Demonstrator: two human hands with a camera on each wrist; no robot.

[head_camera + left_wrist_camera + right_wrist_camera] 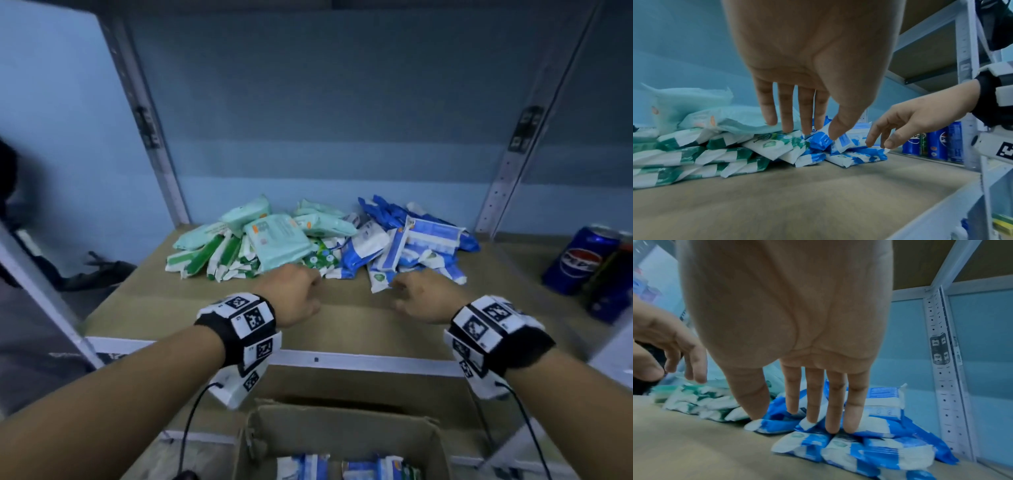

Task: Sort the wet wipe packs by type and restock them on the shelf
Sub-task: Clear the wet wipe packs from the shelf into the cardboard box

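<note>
Shelf board point(212, 308) is plain tan, metal uprights at the corners, blue wall behind. Wipe packs sit heaped at the back: mint packs point(277, 236) on top left, green-and-white packs point(219, 257) under them, blue-and-white packs point(404, 246) on the right, piles touching in the middle. Left hand point(291, 294) hangs over the green/blue seam, grip loose, fingers straight, holding nothing. Right hand point(421, 298) same, open, fingertips point(832, 428) down on the blue packs. Pepsi cans point(579, 260) stand on the next bay to the right. Open cardboard box point(342, 428) below the shelf edge, more packs inside.
</note>
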